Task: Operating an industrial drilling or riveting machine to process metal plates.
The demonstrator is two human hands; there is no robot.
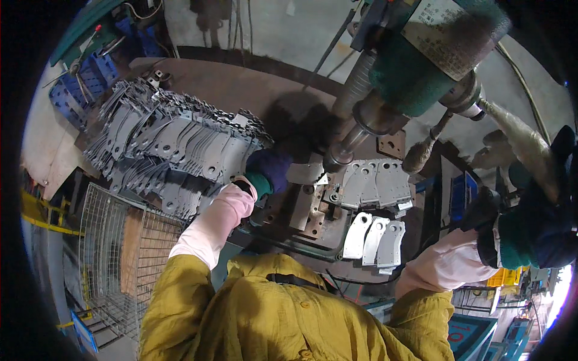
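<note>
My left hand (pixel 269 170), in a dark blue glove with a green cuff, is closed on the left end of a flat grey metal plate (pixel 306 174). The plate's other end lies on the fixture (pixel 314 213), beside the round spindle (pixel 338 157) of a green drill press (pixel 409 78). Whether the spindle touches the plate I cannot tell. Far to the right, my right hand (pixel 545 234), gloved the same way, is closed around the end of the press's wrapped lever handle (pixel 524 141). Dark glove and shadow hide part of that grip.
Many overlapping curved metal plates (pixel 180 141) are heaped on the left of the bench. Several more plates (pixel 376 183) lie right of the fixture, with 3 bright ones (pixel 374 239) nearer me. A wire basket (pixel 111 259) stands lower left; a second wrapped handle (pixel 428 143) hangs beside the press.
</note>
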